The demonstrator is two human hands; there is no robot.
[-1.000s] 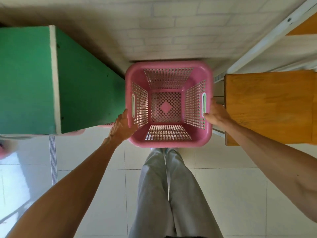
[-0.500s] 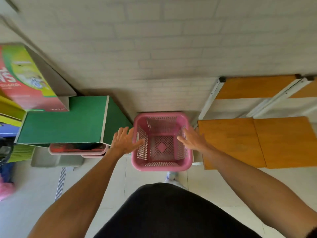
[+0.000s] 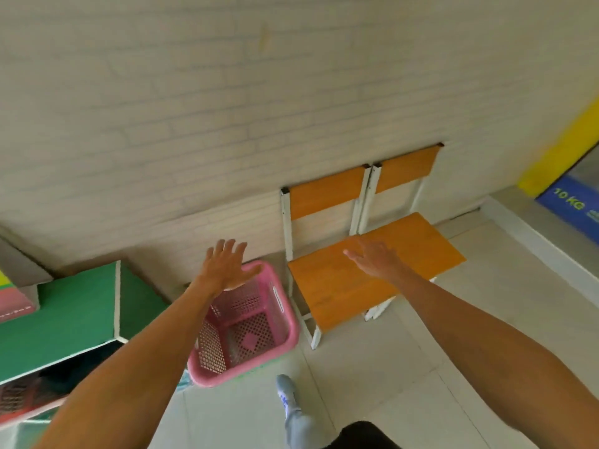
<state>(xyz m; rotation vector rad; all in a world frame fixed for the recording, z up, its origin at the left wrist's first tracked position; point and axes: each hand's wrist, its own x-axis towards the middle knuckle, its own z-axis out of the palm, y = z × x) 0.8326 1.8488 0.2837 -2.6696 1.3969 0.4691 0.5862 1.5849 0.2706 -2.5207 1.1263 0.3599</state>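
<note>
A pink plastic lattice basket (image 3: pixel 285 338) stands empty on the tiled floor between a green cabinet and an orange bench. My left hand (image 3: pixel 225 268) hovers above the basket's far rim with its fingers spread and holds nothing. My right hand (image 3: pixel 372 257) is stretched out flat in the air over the orange bench seat, also with nothing in it. Neither hand touches the basket.
A green cabinet (image 3: pixel 74 315) sits to the left, with a shelf of dark items below it. The orange bench (image 3: pixel 340 293) with white legs stands against the pale brick wall (image 3: pixel 227 108). My foot (image 3: pixel 287 396) is on the floor tiles. A blue and yellow panel (image 3: pixel 570 202) is at the far right.
Both hands have let go of the basket's sides and lifted away from it. The basket now rests on the floor, and the view has risen and swung to the right.
</note>
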